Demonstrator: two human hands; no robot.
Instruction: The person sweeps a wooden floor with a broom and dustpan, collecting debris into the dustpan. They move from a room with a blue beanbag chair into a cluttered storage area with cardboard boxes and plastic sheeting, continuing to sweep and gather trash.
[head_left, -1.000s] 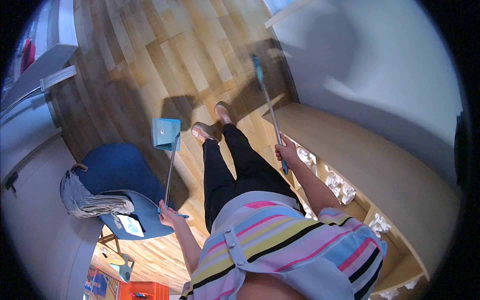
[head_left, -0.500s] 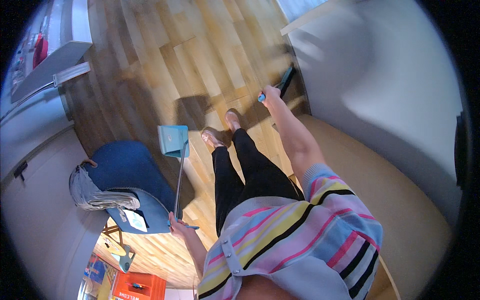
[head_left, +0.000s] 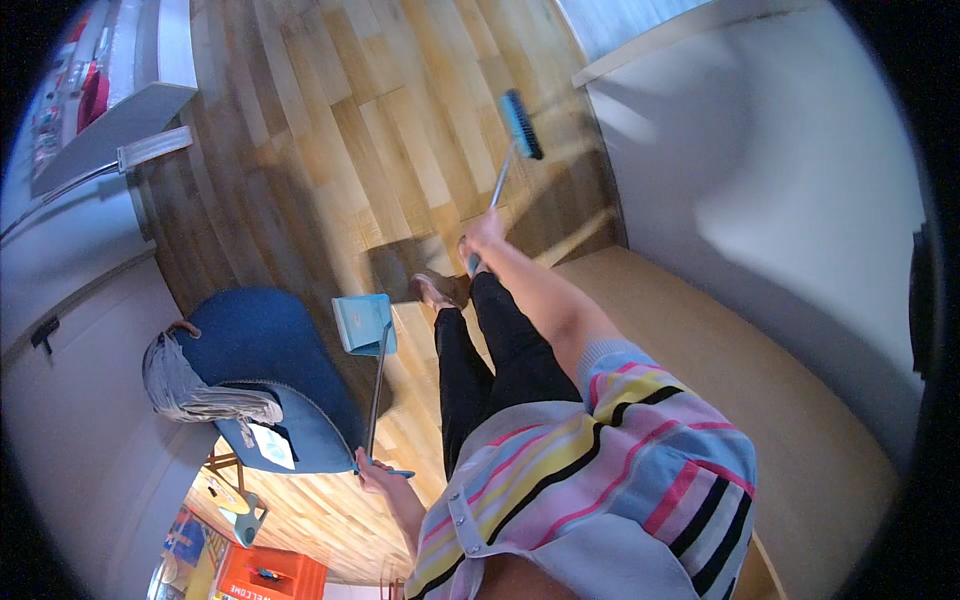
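Observation:
My right hand (head_left: pixel 484 232) is wrapped round the handle of a broom, in front of my legs. The broom's blue head with dark bristles (head_left: pixel 521 125) is lifted at an angle over the wood floor, ahead and to the right. At lower left, my left hand (head_left: pixel 374 472) grips the blue top handle of a long-handled dustpan. Its light blue pan (head_left: pixel 364 323) hangs at the end of a grey pole, left of my feet, with its open side turned away from me. Whether the pan touches the floor I cannot tell.
A blue upholstered chair (head_left: pixel 262 335) stands at my left with a grey bag (head_left: pixel 190 385) on it. Along the right runs a white wall (head_left: pixel 760 170). A flat mop head (head_left: pixel 155 148) leans near a shelf unit at far left. An orange-red box (head_left: pixel 275 575) sits behind left.
My right hand has moved left and toward me. The broom head has swung away from the right wall and up into view. The dustpan has shifted slightly right and nearer.

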